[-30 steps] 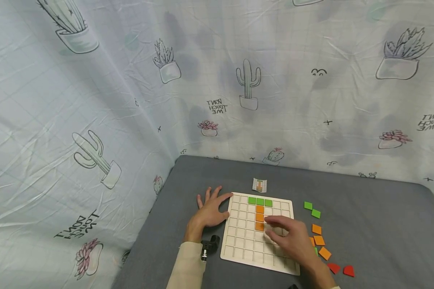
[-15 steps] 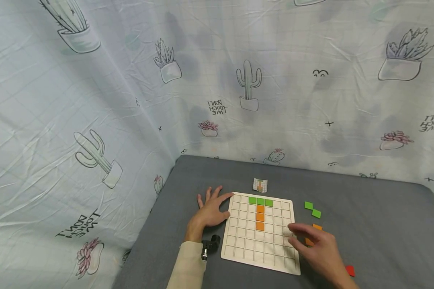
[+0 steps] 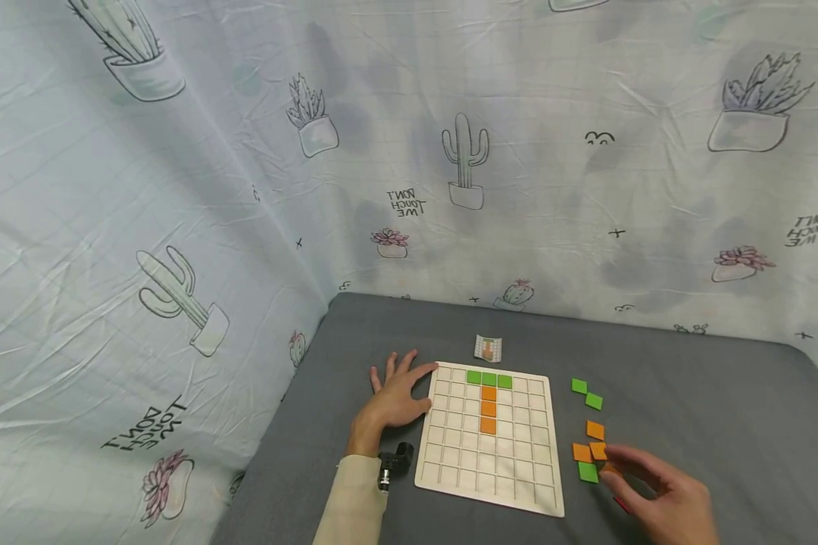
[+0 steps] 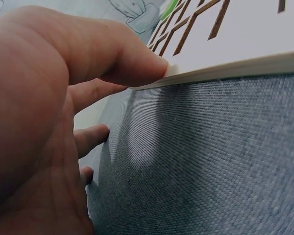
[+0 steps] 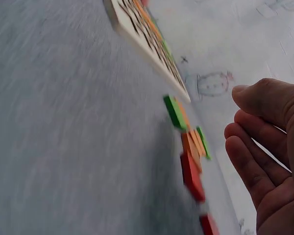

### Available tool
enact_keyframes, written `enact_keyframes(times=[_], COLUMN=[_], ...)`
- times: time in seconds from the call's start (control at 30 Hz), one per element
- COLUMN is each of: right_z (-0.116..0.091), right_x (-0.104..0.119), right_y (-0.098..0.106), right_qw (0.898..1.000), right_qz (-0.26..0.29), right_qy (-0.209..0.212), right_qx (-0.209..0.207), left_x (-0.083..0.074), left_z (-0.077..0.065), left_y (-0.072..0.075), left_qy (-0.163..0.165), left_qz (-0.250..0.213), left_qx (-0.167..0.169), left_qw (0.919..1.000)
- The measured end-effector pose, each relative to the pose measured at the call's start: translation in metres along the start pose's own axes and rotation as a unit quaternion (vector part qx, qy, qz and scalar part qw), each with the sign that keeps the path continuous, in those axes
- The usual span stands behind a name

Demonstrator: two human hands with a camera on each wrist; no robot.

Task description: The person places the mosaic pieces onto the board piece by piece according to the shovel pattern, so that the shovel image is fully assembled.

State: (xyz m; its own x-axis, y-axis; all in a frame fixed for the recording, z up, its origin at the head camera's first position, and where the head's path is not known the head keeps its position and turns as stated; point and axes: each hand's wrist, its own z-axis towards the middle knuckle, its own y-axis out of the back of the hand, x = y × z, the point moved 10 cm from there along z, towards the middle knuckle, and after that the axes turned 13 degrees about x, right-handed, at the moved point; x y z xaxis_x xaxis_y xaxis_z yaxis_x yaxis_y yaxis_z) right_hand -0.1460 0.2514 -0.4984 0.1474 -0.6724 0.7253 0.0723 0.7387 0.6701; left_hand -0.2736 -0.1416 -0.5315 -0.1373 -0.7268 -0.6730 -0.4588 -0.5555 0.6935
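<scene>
A pale wooden grid board [image 3: 450, 454] lies on the table, with green square tiles [image 3: 488, 379] along its top row and a column of orange tiles [image 3: 488, 409] below them. My left hand [image 3: 397, 397] lies spread at its left side; the thumb [image 4: 142, 66] and index finger touch the edge. To the right of the board, my right hand [image 3: 664, 488] hovers by loose orange tiles [image 3: 582, 453], partly covering one. In the right wrist view, nothing shows between its thumb [image 5: 264, 98] and fingers. A loose green tile [image 3: 588, 472] lies close by.
Two more green tiles [image 3: 586, 393] lie farther back on the right. Red pieces [image 5: 192, 177] sit near my right hand, mostly hidden in the head view. A small printed card [image 3: 488, 349] lies behind the board. A patterned curtain [image 3: 552, 189] rises beyond the grey table [image 3: 736, 393].
My right hand has moved right, from over the board beside the lowest orange tile to the loose tiles. The left hand stays where it was.
</scene>
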Motion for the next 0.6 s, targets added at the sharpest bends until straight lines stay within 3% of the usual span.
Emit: enact_keyframes(times=[0.27, 0.43, 0.6], right_z=[-0.014, -0.016, -0.016], right_x=[-0.028, -0.03, -0.031], right_y=[0.009, 0.009, 0.004], right_qw=[0.995, 0.995, 0.995], right_qz=[-0.008, -0.02, -0.036], right_qy=[-0.101, -0.1, -0.096], right_qx=[-0.003, -0.017, -0.006], left_x=[0.0, 0.002, 0.002], left_z=[0.002, 0.001, 0.001], left_y=[0.001, -0.001, -0.001], left_qy=[-0.006, -0.003, -0.004], left_qz=[0.004, 0.001, 0.002], left_qx=[-0.004, 0.0, 0.0], left_qw=[1.0, 1.0, 1.0])
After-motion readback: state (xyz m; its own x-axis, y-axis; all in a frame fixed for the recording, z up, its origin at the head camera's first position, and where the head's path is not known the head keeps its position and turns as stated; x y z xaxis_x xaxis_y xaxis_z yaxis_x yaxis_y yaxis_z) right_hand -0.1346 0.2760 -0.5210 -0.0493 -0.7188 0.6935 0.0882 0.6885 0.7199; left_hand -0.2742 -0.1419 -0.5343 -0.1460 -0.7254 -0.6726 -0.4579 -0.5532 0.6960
